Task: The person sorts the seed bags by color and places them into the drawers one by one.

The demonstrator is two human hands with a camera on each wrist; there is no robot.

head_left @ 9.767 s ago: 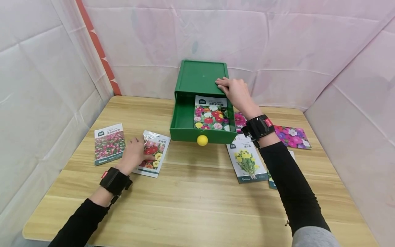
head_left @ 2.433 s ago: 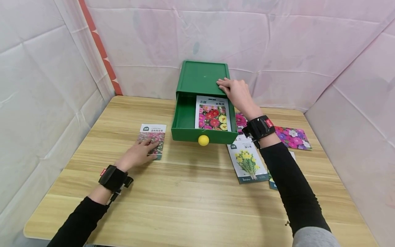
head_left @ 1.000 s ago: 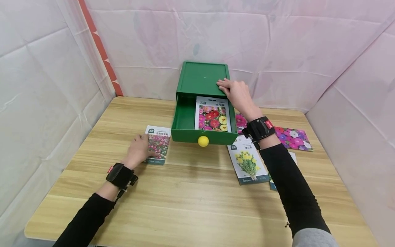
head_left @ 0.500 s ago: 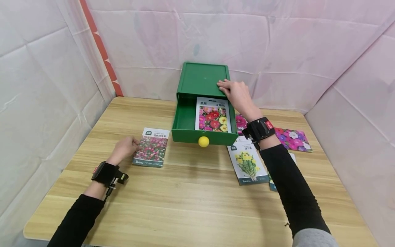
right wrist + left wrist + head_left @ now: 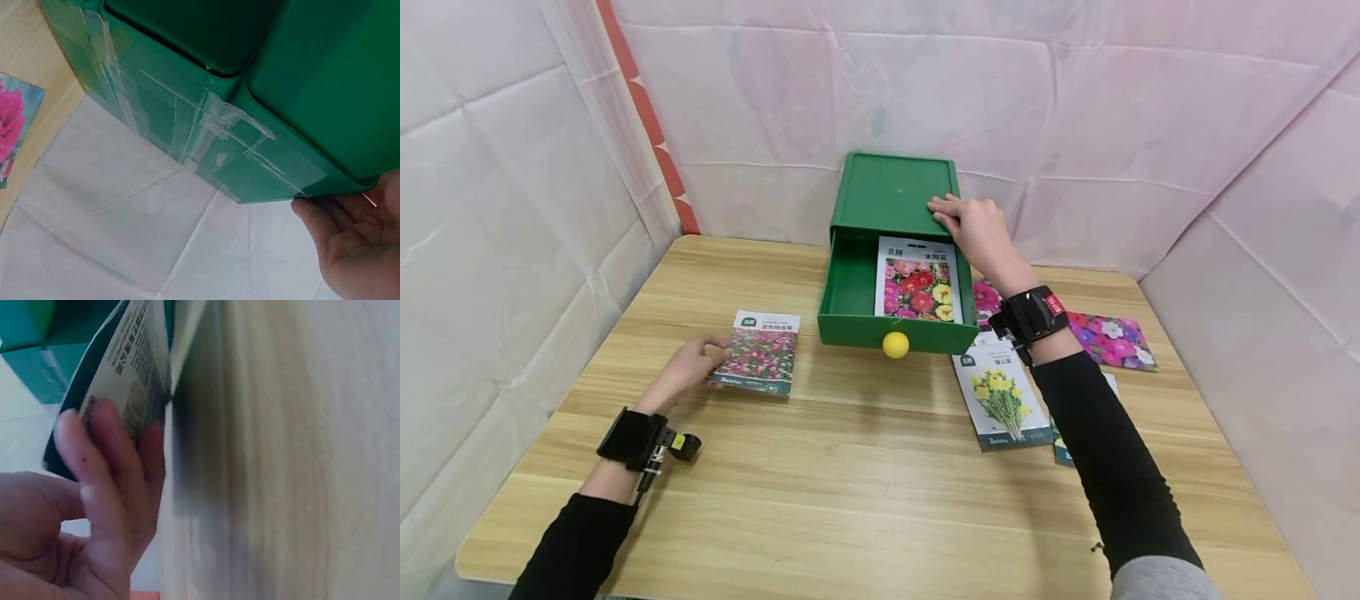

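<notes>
Left hand pinches a seed packet beside the green drawer box, which the flat right hand steadies.

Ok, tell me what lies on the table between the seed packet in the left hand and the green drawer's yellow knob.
Nothing: in the head view only bare wooden table separates the pink-flowered paper seed packet from the round yellow knob.

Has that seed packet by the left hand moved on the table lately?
Yes. The seed packet in the left hand has slid left, away from the green drawer box, and one edge is now lifted.
</notes>
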